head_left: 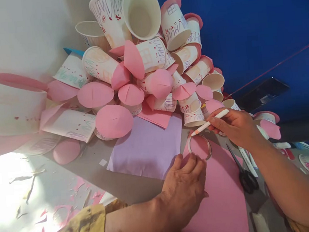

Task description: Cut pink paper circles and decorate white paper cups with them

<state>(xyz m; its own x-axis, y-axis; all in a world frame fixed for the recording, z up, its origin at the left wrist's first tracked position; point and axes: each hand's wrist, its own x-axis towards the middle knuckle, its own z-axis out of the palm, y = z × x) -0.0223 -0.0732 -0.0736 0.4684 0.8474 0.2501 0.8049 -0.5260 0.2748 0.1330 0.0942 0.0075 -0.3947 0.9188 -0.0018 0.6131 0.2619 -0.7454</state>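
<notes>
My right hand (233, 125) grips a white marker (210, 122) with an orange-pink tip, pinched between thumb and fingers. The tip touches or hovers by the far-left edge of a thin ring (210, 147); I cannot tell which. Under the ring lies a sheet of pink paper (223, 193). With fingers bent together, my left hand (187, 185) presses at the ring's near edge and rests on the pink sheet. To its left is a sheet of lilac paper (146, 149). Black-handled scissors (248, 180) lie right of the pink sheet.
Decorated paper cups (144, 14) with pink paper discs (114, 121) are heaped at the back. Pink paper scraps (79, 184) litter the left side. A dark phone-like object (266, 91) lies at the right, beside a blue surface (254, 24).
</notes>
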